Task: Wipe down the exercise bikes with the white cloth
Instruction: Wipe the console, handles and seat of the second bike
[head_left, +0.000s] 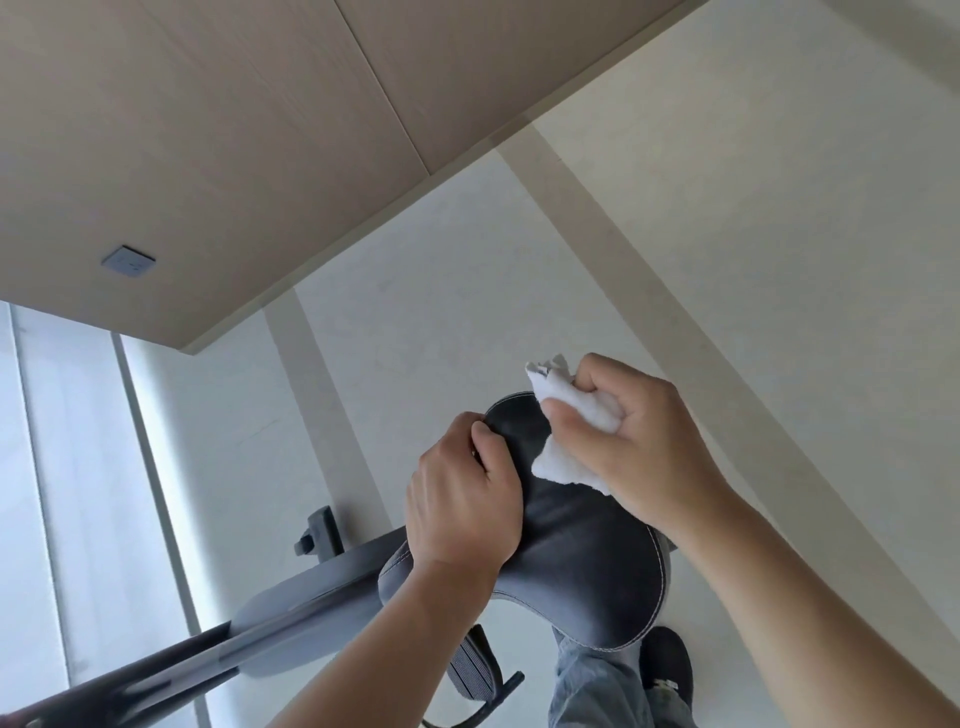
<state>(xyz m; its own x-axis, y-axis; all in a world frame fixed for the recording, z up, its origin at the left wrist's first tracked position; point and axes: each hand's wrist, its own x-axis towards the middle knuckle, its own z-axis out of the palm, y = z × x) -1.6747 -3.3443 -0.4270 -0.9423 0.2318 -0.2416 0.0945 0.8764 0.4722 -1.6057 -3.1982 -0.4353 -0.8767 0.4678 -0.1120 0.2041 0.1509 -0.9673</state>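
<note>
Wiping the nose of the bike saddle

The right hand (631, 441) has its fingers curled round a bunched white cloth (571, 436), pressing it on the dark saddle (587, 545) near its narrow front; the left hand (462, 499) grips the saddle's left edge, steadying it. The cloth looks soft and light (best held wadded, as here), while the padded saddle seems firm and smooth, probably a little slippery. One cloth, one saddle, one exercise bike (291, 629) in view, one pedal (472, 665) below
</note>
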